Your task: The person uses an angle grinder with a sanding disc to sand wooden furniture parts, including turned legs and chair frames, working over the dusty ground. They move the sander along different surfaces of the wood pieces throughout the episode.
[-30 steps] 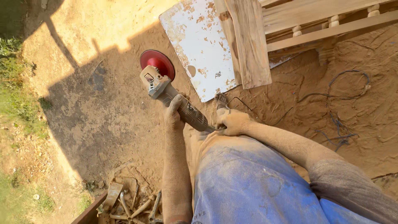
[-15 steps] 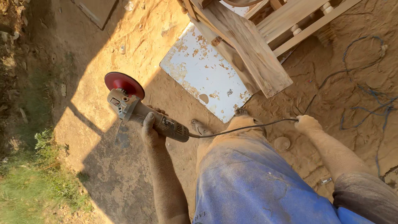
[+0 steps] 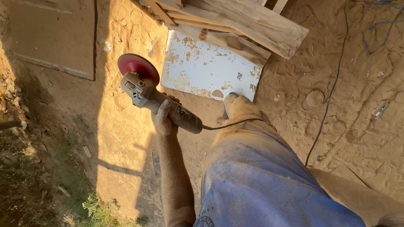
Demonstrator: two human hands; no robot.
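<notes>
My left hand (image 3: 165,120), coated in matt tan dust, grips an angle grinder (image 3: 158,97) with a dull grey metal and plastic body and a smooth red disc (image 3: 138,67). Ahead lies a flat white painted sheet (image 3: 206,71), its coating flaked to rusty patches, under rough, weathered wooden planks (image 3: 248,23). The ground (image 3: 357,126) is dry, powdery sand, and my blue cloth shirt (image 3: 261,185) is dusty.

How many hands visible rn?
1: the left hand grips the angle grinder by its body, left of the leg. The right hand is out of frame.
</notes>
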